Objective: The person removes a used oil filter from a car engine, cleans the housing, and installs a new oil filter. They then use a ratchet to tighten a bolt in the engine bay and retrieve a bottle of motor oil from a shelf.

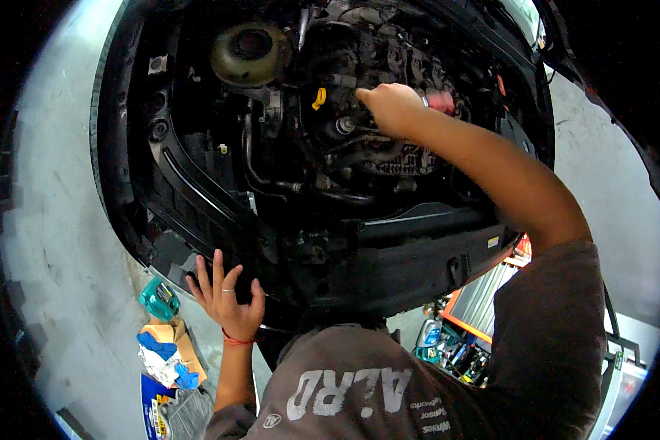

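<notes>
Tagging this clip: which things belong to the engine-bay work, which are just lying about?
Likely in the work:
Dark, grimy metal engine under the right hand
Yellow loop-shaped plastic handle, left of that hand

Likely just lying about:
Teal plastic jug
Brown cardboard box with blue and white cloths
Grey plastic bottle

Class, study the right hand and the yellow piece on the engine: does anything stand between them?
Nothing visible does. From the right hand leftward to the yellow piece, the view shows a gap over dark engine parts, with no separate object across it. Their relative heights cannot be told.
</notes>
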`<state>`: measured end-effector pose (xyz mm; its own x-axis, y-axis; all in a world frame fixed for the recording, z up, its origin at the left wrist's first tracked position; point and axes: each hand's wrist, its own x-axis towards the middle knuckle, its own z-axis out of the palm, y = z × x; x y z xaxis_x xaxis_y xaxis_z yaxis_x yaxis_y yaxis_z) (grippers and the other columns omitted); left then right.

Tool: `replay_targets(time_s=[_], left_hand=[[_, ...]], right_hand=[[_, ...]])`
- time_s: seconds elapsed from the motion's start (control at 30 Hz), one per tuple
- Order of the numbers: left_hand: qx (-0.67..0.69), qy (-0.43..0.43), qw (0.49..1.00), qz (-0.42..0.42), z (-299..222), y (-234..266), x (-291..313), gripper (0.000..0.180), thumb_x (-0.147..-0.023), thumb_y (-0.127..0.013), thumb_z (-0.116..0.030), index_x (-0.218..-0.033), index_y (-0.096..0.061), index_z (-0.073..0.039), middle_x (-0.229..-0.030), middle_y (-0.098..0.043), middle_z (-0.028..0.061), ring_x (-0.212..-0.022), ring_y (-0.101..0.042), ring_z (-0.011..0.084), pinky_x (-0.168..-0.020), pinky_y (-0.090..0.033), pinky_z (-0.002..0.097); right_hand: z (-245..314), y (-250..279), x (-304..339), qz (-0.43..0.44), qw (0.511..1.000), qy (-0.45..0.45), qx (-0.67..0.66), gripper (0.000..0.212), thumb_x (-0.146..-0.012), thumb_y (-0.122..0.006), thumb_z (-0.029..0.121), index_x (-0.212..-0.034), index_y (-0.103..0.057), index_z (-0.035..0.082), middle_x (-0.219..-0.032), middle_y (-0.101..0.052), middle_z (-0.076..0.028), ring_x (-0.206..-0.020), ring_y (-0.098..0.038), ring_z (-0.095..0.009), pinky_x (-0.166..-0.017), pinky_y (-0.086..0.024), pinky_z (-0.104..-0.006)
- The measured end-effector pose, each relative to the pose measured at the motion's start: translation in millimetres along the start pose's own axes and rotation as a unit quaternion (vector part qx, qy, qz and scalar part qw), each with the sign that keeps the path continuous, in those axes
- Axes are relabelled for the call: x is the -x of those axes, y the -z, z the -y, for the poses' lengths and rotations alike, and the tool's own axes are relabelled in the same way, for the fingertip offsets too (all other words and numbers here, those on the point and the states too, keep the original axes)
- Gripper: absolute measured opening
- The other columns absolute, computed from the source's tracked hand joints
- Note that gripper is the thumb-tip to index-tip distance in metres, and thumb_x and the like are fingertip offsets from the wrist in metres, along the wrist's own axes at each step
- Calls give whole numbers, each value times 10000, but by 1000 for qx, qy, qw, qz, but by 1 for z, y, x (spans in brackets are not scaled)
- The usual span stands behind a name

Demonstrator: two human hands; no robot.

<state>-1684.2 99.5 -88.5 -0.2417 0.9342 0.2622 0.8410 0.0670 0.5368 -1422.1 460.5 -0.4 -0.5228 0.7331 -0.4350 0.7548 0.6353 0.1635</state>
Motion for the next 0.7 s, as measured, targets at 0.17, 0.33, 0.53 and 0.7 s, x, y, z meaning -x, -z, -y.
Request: replay_targets(time_s=[0.17, 0.33, 0.53, 0.7], left_hand=[[-4, -10, 1000, 4, 0, 2, 0, 309, -836, -702, -230, -1128, -647, -144, -1470, -553, 136, -1442, -399, 399, -1207, -164, 573], [6, -1, 1000, -7, 0, -1, 1, 321, -779, -718, -186, -1093, -658, -150, -1452, -574, 124, -1434, -412, 395, -1213, -153, 565], [11, -4, 1000, -6, 0, -1, 0, 325, -782, -716, -186, -1098, -651, -144, -1453, -573, 128, -1434, -412, 397, -1210, -153, 570], [5, -4, 1000, 0, -1, 1, -1, 307, -816, -709, -195, -1110, -646, -137, -1457, -565, 138, -1444, -396, 401, -1207, -166, 574]], right_hand=[[-17, -12, -10, 61, 998, 3, -10, 233, -768, -625, 108, -977, -677, 19, -910, -732, -182, -873, -719, -381, -771, -588, -472], [9, -14, 3, -26, 996, -64, -63, 245, -780, -613, 68, -1017, -663, 28, -918, -727, -185, -900, -711, -384, -775, -579, -474], [-5, -5, -18, 68, 984, -114, -114, 215, -819, -637, 96, -1031, -631, 59, -927, -722, -190, -899, -715, -396, -767, -577, -506], [9, -15, 2, -48, 997, -52, -43, 235, -809, -649, 80, -1041, -649, 48, -933, -719, -196, -901, -712, -404, -779, -581, -498]])
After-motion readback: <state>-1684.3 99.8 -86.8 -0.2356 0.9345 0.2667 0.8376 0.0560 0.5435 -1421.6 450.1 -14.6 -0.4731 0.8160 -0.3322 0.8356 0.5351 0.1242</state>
